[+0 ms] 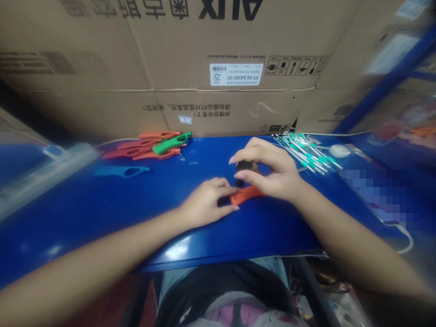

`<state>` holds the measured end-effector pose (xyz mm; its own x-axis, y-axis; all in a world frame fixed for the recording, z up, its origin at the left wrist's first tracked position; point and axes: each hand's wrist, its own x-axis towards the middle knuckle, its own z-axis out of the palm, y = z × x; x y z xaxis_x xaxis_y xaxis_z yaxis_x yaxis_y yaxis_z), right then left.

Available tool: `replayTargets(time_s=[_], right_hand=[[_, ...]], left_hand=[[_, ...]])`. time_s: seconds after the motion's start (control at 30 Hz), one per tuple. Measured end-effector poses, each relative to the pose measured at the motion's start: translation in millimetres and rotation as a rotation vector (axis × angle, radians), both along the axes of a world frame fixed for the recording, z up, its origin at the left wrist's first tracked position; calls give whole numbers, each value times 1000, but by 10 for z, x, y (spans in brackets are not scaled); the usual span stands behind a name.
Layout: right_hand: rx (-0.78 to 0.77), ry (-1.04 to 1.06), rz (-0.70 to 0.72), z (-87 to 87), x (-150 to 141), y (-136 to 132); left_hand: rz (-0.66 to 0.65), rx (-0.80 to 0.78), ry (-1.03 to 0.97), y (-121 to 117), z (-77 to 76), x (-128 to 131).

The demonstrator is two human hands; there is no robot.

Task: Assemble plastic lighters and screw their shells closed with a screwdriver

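Closest to us, the counter (pixel 177 254) shines along its front edge, and just beyond it our left hand (pixel 204 203) has its fingers bent, thumb and forefinger nearly closed on the near-left end of an orange plastic handle (pixel 250 195). That handle lies on the counter, looking light, stiff and likely a bit slippery; we'd judge the grip best low on its sides, clear of the tip. Above it, our right hand (pixel 277 170) pinches a black screwdriver-like tool (pixel 244 169) between thumb and fingers, its shaft pointing down at the handle! Farther out, left, a blue handle (pixel 119 171), then piled red-orange handles (pixel 136 149) under a green handle (pixel 170 144); right, slim metal rods (pixel 315 162); behind everything, a cardboard box (pixel 136 59).
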<state>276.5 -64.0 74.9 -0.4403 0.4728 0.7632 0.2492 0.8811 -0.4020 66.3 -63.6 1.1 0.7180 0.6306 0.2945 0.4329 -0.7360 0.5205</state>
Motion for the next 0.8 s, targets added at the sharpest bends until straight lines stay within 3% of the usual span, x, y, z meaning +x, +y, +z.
replayTargets(time_s=[0.17, 0.23, 0.47, 0.57, 0.73, 0.8], right_hand=[[-233, -9, 187, 84, 56, -37], [-211, 5, 193, 105, 60, -45], [25, 20, -36, 54, 5, -28], [64, 21, -34, 61, 7, -34], [-147, -50, 141, 73, 7, -64], [-161, -39, 132, 46, -8, -58]], left_hand=[[3, 21, -19, -13, 14, 12], [3, 20, -21, -18, 12, 17], [34, 14, -1, -26, 9, 29], [39, 7, 0, -26, 8, 32], [38, -9, -15, -28, -4, 28], [49, -7, -9, -32, 1, 31]])
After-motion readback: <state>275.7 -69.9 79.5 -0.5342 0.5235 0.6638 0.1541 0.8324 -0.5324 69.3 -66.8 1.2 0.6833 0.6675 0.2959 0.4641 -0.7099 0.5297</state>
